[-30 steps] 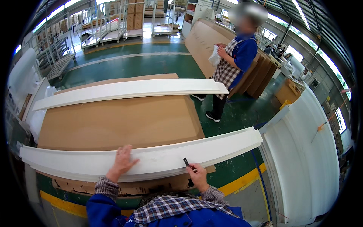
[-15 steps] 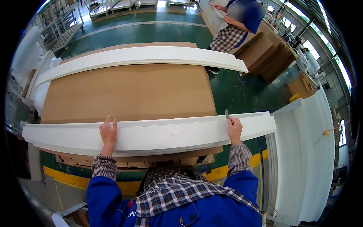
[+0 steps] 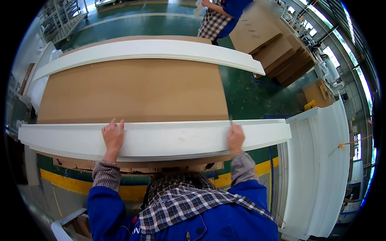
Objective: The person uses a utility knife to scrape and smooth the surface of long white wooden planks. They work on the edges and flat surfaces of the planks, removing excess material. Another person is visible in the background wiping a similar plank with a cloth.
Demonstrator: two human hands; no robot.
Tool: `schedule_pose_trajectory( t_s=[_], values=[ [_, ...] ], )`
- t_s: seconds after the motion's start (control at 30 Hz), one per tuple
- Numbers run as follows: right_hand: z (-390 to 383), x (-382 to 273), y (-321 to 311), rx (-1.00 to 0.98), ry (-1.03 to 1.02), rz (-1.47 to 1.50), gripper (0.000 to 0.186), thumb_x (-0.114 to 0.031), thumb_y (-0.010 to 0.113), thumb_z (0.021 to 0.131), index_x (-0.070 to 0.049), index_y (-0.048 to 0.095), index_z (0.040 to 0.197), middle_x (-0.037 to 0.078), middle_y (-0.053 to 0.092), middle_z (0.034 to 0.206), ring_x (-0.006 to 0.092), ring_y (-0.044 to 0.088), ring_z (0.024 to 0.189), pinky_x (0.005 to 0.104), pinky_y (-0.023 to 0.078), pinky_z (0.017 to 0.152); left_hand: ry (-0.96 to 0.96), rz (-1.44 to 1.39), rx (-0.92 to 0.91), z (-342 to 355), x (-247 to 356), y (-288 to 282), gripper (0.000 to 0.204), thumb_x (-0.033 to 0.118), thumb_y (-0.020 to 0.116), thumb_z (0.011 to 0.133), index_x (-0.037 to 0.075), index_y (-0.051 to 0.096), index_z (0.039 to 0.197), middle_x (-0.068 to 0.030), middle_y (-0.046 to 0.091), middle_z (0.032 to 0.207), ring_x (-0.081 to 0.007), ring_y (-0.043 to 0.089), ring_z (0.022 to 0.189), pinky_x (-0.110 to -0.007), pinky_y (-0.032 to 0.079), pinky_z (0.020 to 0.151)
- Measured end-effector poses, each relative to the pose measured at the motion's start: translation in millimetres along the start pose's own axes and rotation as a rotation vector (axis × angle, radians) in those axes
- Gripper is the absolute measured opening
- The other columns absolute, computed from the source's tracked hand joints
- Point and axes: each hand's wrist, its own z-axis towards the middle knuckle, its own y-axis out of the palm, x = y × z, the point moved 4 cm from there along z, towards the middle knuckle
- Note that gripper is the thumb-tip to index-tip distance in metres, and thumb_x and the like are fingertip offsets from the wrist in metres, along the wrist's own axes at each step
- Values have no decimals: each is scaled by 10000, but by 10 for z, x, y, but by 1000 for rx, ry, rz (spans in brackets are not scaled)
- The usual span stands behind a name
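Note:
A long white panel [image 3: 177,140] with a moulded edge lies across a cardboard-topped work surface [image 3: 132,90] in front of me. My left hand [image 3: 113,138] rests on the panel left of centre, fingers apart at its far edge. My right hand [image 3: 235,138] is closed on a thin blade tool [image 3: 231,122] at that same edge, right of centre; the blade is blurred. A second white panel [image 3: 148,49] lies along the far side of the cardboard.
A co-worker [image 3: 215,20] stands beyond the surface, beside leaning cardboard sheets [image 3: 261,36]. A metal trolley [image 3: 60,24] stands at back left. Large white curved pieces [image 3: 317,168] stand close on the right, near a yellow object [image 3: 310,105].
My view has tilted down. My left hand has settled at the panel's far edge; my right hand rose to that edge with the tool, then moved slightly left. The co-worker has shifted left.

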Motion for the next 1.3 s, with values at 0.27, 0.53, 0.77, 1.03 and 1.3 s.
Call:
schedule_pose_trajectory(
  t_s=[0.27,0.53,0.77,1.03,1.3],
  values=[
    [-249,-1949,691,-62,-218,360,156,-25,484,760,3,555,896,141,527,811,331,527,794,406,451,682,-17,-10,1,16,49,-48,512,430,478,886,-17,545,1126,-120,629,841,-257,578,852,-364,349,911],
    [111,-1076,621,-20,-175,219,132,-107,468,822,-43,582,844,154,556,782,324,549,705,431,439,605,2,-54,-26,6,-45,-26,504,433,453,896,-9,550,1118,-111,633,829,-256,576,860,-369,345,903],
    [233,190,100,-96,1,-292,150,-91,463,794,-49,604,822,138,542,780,323,555,778,436,448,651,1,-62,-13,-19,54,-28,532,442,430,902,-21,528,1145,-132,639,822,-260,576,857,-374,336,904],
    [-259,-2220,920,-136,-179,247,96,-77,468,780,-28,549,791,146,547,795,326,546,756,429,458,647,-43,-69,-38,-11,56,-64,566,440,427,905,-17,446,1239,-162,637,879,-288,567,901,-377,331,921],
    [-31,-1397,739,34,-110,139,134,-127,487,839,-49,590,876,149,568,823,324,550,763,426,448,631,107,83,149,36,-680,-175,500,406,473,894,67,447,1262,-202,409,1282,-324,348,1233,-465,226,1042]
  ],
)
